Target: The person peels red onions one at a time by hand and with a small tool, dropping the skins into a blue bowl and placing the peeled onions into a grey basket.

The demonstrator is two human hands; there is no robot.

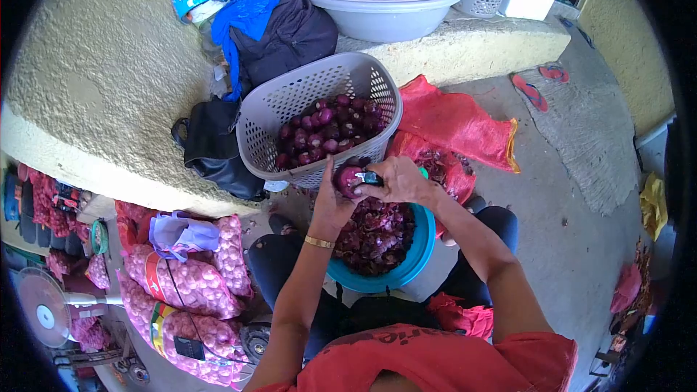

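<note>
A purple-red onion (348, 181) is held in my left hand (332, 202), above the near edge of a grey perforated basket (272, 105). My right hand (401, 181) grips a small tool with a dark handle (372, 178), which touches the onion's right side. Many onions (330, 128) lie inside the basket. Below my hands, between my legs, a turquoise basin (423, 247) holds loose dark red skins (377, 238).
Red mesh sacks (465, 122) lie right of the basket. Filled onion sacks (192, 283) stand at the left beside a fan (45, 317). A large grey tub (385, 18) sits on the ledge behind. Slippers (530, 93) lie at the upper right.
</note>
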